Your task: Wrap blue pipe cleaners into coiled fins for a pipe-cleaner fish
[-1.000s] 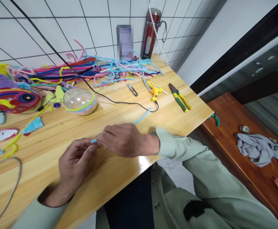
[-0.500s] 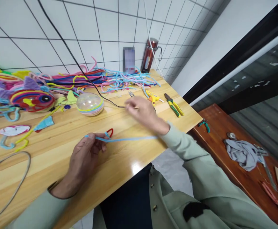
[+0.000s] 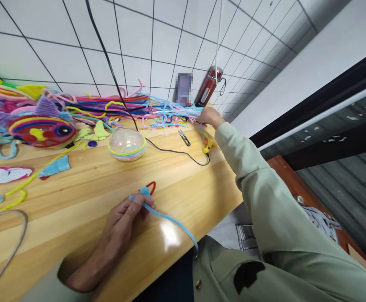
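Low over the front of the table, my left hand (image 3: 126, 218) is closed, pinching a light blue pipe cleaner (image 3: 173, 219) between thumb and fingers. Its long free end droops toward the table's front edge. At my fingertips the blue is wound into a small bundle, from which a red pipe cleaner loop (image 3: 152, 187) sticks out. My right hand (image 3: 212, 116) reaches far out to the right end of a pile of pipe cleaners (image 3: 167, 111). Its fingertips are turned away among the strands, so what they hold does not show.
A clear ball banded with pipe cleaners (image 3: 127, 144) and thread snips (image 3: 184, 137) lie mid-table. A yellow glue gun (image 3: 208, 145) is beside my right forearm, its black cord crossing the table. Behind stand a red flask (image 3: 209, 86) and a phone (image 3: 183, 88). A colourful fish (image 3: 42, 131) sits left.
My right hand has moved away from mid-table to the far pile. The blue pipe cleaner's free end now hangs lower. My left hand keeps its pinch; the view has shifted.
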`<state>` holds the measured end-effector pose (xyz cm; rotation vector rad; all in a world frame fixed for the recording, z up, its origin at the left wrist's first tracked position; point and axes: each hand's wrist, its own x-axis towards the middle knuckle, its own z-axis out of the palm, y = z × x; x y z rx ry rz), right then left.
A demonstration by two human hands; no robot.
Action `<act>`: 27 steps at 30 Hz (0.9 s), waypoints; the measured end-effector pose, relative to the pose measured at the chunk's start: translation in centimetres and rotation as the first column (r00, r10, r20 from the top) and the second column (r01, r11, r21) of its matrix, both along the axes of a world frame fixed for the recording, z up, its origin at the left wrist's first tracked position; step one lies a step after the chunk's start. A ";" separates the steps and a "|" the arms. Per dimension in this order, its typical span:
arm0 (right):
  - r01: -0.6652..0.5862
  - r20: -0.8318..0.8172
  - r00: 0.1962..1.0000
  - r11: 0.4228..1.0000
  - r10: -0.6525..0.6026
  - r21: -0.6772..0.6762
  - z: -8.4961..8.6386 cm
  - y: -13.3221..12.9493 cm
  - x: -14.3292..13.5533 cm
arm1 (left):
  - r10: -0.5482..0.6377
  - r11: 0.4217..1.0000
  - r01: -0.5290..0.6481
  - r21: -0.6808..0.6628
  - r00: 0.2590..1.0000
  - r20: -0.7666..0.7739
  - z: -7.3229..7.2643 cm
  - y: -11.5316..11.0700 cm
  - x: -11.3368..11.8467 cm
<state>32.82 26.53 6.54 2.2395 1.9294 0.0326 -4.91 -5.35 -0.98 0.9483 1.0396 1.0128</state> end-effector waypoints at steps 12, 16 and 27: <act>-0.005 -0.021 1.000 0.945 0.012 0.326 1.5 3.2 1.6 | -0.076 0.997 0.077 0.008 0.988 -0.135 -0.6 -0.4 -0.6; -0.062 -0.044 0.997 0.981 0.071 0.184 1.5 1.7 1.8 | -0.086 0.993 0.100 0.056 0.973 -0.212 0.0 0.1 -0.4; 0.331 -0.062 0.943 0.941 -0.328 0.063 -1.9 -14.8 -0.2 | -0.075 0.991 0.104 0.080 0.948 -0.310 1.3 0.4 0.2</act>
